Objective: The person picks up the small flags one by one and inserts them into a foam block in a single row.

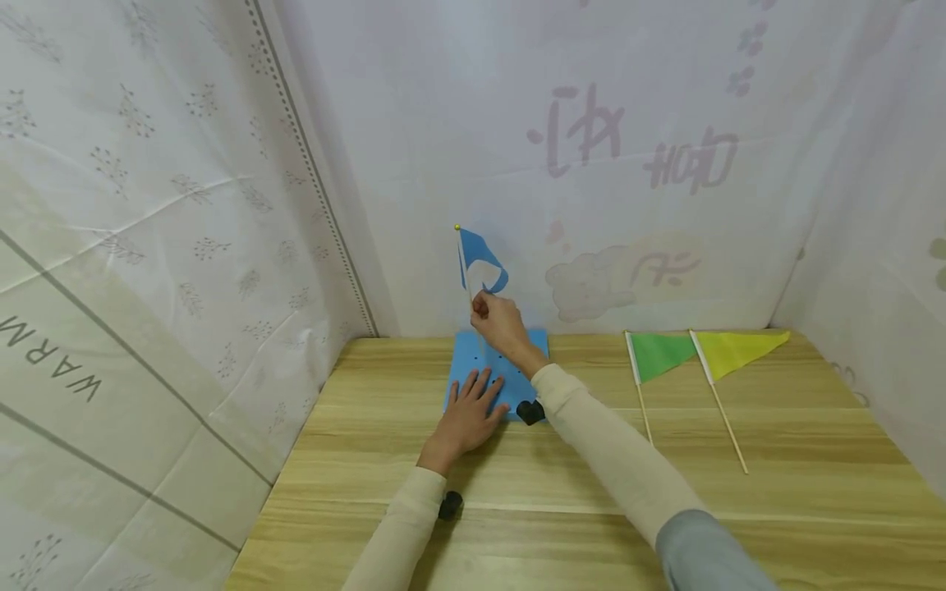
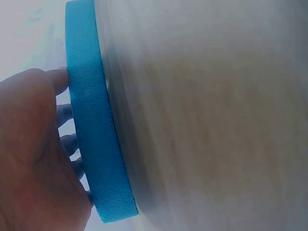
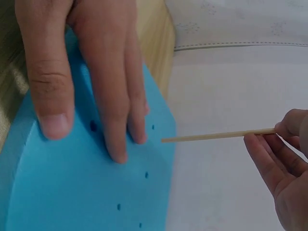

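Note:
A blue foam board (image 1: 461,349) with several small dark holes lies flat at the back of the table. My left hand (image 1: 467,417) rests on its near left part, fingers spread; in the left wrist view the thumb lies at the board's edge (image 2: 91,110). With thumb and fingers, my right hand (image 1: 502,322) pinches the wooden stick (image 3: 211,136) of a small blue and white flag (image 1: 479,250). The flag stands nearly upright above the board, a yellow bead on its tip. In the right wrist view the stick's bare lower end appears apart from the holes.
To the right, a green pennant (image 1: 661,355) and a yellow pennant (image 1: 739,351) lie on the wooden table (image 1: 355,492), sticks pointing toward me. White printed cloth (image 1: 414,148) hangs behind the table and along both sides. Black wrist cameras (image 1: 529,411) sit near both wrists.

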Demonstrator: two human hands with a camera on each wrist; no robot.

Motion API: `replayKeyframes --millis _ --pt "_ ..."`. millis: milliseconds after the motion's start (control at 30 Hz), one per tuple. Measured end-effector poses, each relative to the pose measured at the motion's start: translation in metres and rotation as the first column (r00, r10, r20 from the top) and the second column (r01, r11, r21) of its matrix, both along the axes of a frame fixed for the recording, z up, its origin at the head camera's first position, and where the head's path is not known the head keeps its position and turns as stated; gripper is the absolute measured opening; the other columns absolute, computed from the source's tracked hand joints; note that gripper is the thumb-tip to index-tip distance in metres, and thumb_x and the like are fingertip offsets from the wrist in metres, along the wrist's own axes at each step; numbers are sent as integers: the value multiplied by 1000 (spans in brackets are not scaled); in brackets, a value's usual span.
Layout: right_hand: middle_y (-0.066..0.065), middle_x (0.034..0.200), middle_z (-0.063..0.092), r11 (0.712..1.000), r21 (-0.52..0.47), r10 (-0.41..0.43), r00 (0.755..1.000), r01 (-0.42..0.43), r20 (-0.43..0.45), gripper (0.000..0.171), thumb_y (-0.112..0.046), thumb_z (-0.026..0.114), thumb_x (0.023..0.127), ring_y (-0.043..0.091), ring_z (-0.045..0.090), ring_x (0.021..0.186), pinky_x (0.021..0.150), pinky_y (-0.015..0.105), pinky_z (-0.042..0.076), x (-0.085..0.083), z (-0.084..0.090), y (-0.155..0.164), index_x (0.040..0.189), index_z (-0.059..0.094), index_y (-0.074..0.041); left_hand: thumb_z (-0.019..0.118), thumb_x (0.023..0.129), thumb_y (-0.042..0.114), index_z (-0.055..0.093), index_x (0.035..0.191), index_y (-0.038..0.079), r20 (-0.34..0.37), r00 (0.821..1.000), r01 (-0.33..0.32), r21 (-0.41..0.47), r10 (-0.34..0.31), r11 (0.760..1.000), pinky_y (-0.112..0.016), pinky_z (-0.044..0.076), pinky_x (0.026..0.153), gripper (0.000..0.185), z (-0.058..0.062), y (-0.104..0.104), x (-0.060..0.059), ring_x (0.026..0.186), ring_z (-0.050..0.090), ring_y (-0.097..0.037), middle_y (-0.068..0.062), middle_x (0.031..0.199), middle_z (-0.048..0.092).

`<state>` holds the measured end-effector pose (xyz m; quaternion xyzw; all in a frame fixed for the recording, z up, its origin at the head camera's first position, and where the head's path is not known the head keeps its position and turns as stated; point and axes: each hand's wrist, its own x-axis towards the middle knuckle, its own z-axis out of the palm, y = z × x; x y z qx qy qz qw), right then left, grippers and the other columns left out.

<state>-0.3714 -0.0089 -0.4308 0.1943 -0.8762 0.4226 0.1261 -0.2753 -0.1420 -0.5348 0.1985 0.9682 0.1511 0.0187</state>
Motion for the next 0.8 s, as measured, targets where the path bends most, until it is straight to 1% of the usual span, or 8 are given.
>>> replayKeyframes --millis 67,233,367,500,633,800 --pt "12 106 76 1000 6 -4 1000 4 -10 8 -11 63 108 26 73 99 86 41 61 0 -4 -3 107 68 -6 40 114 53 33 170 23 2 1000 2 -4 -2 1000 -68 12 132 64 1 0 0 167 13 -36 -7 180 18" --pt "13 105 75 1000 -13 -7 999 6 -33 9 -10 62 108 27 73 95 84 41 61 -2 -11 -8 108 68 -4 43 114 49 34 170 21 -4 1000 11 -5 -11 1000 -69 11 132 63 3 0 1 167 14 -37 -9 180 19" --pt "12 105 75 1000 -18 -7 1000 6 -29 10 -12 62 109 26 73 95 83 41 61 -3 -15 -9 109 68 -4 43 115 48 35 169 19 -15 1000 13 -3 -13 1000 -69 13 131 62 4 1 2 166 15 -39 -11 179 20" --pt "12 105 75 1000 -13 4 1000 -5 -27 12 -14 62 109 26 73 98 85 41 61 -3 -17 -10 111 68 -5 45 115 46 37 168 18 -18 1000 12 -2 -12 1000 -69 13 131 61 6 2 3 166 17 -39 -13 179 22" --pt "11 107 75 1000 3 21 999 -21 -30 13 -15 62 109 26 73 101 86 42 61 -3 -16 -12 112 69 -4 46 115 44 39 167 15 -36 999 21 3 -21 1000 -70 15 130 60 8 2 3 165 20 -42 -15 177 25" --pt "12 109 76 1000 22 22 1000 -22 -14 15 -16 62 110 26 73 102 88 41 61 -2 -16 -13 114 69 -4 45 115 45 40 167 15 -30 999 21 7 -20 1000 -70 14 130 60 8 2 4 165 19 -41 -14 178 24"
